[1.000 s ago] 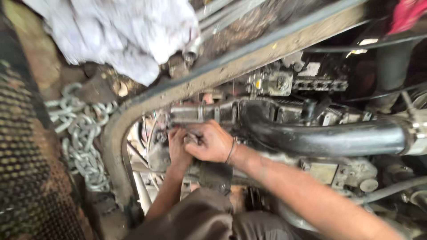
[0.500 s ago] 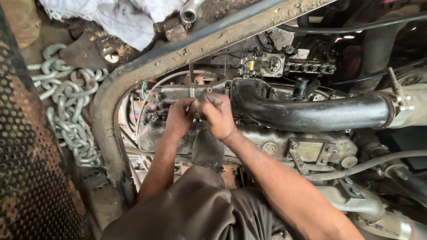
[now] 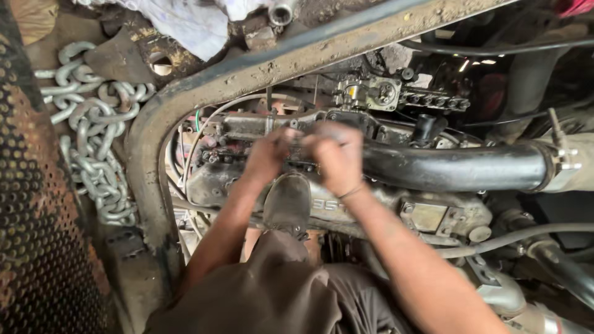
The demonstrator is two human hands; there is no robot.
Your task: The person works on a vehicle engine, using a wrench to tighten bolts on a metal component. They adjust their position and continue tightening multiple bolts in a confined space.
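Both hands have drawn closer together since a moment ago, and the view has dropped a little, so less of the white cloth [image 3: 185, 25] shows at the top. They now sit side by side on the grimy upper part of the engine [image 3: 247, 133], just inside the curve of the rusty frame rail [image 3: 154, 124].

Left hand [image 3: 267, 156] is curled, fingers bent down over the dark fittings on the engine top; it is blurred, and I cannot tell whether it actually grips anything or only presses there. Right hand [image 3: 335, 154] is curled the same way, knuckles up, with a thin band at the wrist, just beside the left and almost touching it. Whatever lies under its fingers is hidden, so its hold cannot be told either.

Immediately to the right of the right hand a thick black hose [image 3: 458, 167] runs across to a metal clamp [image 3: 560, 162] near the edge. Behind the hands sits a small pump body [image 3: 371, 94] with a row of dark nuts beside it. Below the wrists the person's shoe [image 3: 288, 203] rests against the engine's side. Off to the left a heavy steel chain [image 3: 93, 136] lies heaped beside a perforated rusty plate [image 3: 37, 247]
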